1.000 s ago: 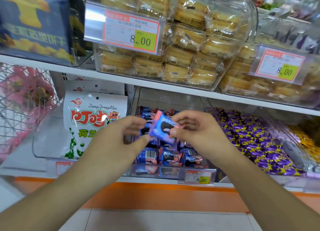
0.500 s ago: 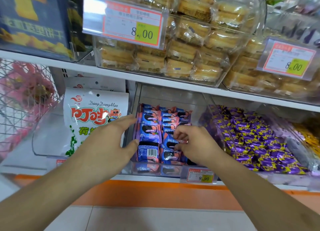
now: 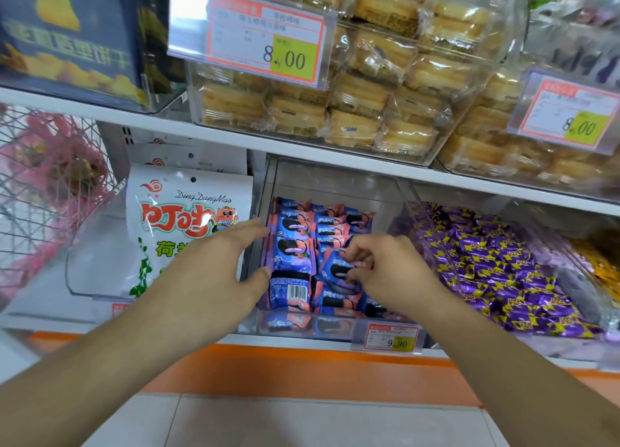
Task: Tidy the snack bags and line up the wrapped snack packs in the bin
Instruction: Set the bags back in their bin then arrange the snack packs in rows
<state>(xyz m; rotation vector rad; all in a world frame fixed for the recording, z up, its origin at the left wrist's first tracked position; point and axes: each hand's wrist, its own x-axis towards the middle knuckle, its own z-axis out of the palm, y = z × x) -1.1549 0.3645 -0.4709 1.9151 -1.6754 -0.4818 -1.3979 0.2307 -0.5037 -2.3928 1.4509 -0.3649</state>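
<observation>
A clear plastic bin (image 3: pixel 335 185) on the lower shelf holds several blue-and-pink wrapped cookie packs (image 3: pixel 295 242) in rows. My left hand (image 3: pixel 218 272) lies open with straight fingers against the bin's left side, its thumb touching a pack at the front left. My right hand (image 3: pixel 382 272) has its fingers curled and pinches one tilted cookie pack (image 3: pixel 339 268) in the middle of the bin. White snack bags (image 3: pixel 181 218) with red lettering stand in the bin to the left.
A bin of purple-and-yellow wrapped candies (image 3: pixel 496 268) sits to the right. The upper shelf (image 3: pixel 302 144) carries clear bins of wrapped cakes with price tags. A price tag (image 3: pixel 389 337) hangs at the bin's front. A wire basket (image 3: pixel 40 185) stands far left.
A second ago both hands held one cookie pack above the bin. Since then the hands came down; the right brought the pack into the rows and the left opened beside the bin.
</observation>
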